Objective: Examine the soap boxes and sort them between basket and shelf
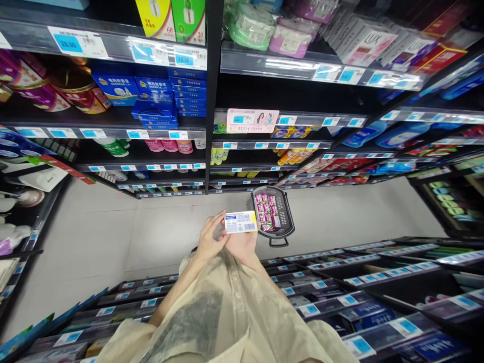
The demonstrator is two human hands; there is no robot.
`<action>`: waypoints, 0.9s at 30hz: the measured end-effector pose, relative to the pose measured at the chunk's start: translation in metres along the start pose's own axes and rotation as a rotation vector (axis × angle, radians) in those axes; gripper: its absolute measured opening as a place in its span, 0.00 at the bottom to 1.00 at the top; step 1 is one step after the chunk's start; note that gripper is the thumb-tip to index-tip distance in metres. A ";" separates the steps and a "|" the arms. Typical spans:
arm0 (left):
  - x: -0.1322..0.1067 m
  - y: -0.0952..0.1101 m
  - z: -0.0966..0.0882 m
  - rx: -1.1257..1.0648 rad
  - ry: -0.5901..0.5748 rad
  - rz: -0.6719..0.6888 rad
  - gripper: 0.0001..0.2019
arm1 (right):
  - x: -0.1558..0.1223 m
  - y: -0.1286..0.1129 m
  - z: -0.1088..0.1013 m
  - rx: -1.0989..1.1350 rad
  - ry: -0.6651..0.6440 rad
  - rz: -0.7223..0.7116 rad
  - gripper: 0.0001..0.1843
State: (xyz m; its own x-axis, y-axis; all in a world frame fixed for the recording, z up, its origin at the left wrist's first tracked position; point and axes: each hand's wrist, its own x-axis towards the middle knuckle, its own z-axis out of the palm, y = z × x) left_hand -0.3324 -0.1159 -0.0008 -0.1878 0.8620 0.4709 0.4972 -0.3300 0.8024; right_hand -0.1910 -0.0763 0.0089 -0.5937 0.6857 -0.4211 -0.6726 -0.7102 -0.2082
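Note:
A small white box (241,222) with a yellow end, blue print and a barcode lies in front of my chest, its printed face toward me. My left hand (212,236) grips its left end, fingers along the edge. Beneath the box my right hand (244,245) supports it, with the palm showing and its fingers mostly hidden by the box. Just right of my hands, a dark shopping basket (288,214) stands on the floor. Inside it are several purple-and-pink packets (266,209) in rows.
Ahead of me a tall shelf (264,65) holds LUX boxes (372,40), blue boxes (115,85), bottles and wrapped goods. Behind me is another shelf rack (325,290) with price tags. The grey tiled floor (159,227) runs between them. A side shelf (28,237) is at left.

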 end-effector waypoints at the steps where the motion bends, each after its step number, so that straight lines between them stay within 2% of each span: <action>1: -0.001 0.000 0.000 0.002 -0.001 -0.005 0.28 | 0.000 0.000 0.000 0.003 -0.004 0.000 0.36; 10: -0.003 0.000 -0.002 -0.012 0.009 -0.001 0.30 | 0.000 0.003 -0.001 0.029 -0.006 0.014 0.42; 21: 0.000 0.000 -0.002 0.004 0.003 0.004 0.29 | 0.001 0.002 0.000 -0.011 0.009 -0.004 0.38; 27: 0.002 0.000 0.000 0.088 0.066 0.083 0.31 | 0.003 0.003 -0.006 -0.021 -0.032 -0.018 0.44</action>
State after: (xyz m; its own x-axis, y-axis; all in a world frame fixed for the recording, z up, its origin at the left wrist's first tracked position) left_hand -0.3326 -0.1140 0.0001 -0.1967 0.8052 0.5595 0.5853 -0.3614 0.7258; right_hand -0.1919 -0.0771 0.0020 -0.5953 0.7030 -0.3891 -0.6741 -0.7005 -0.2344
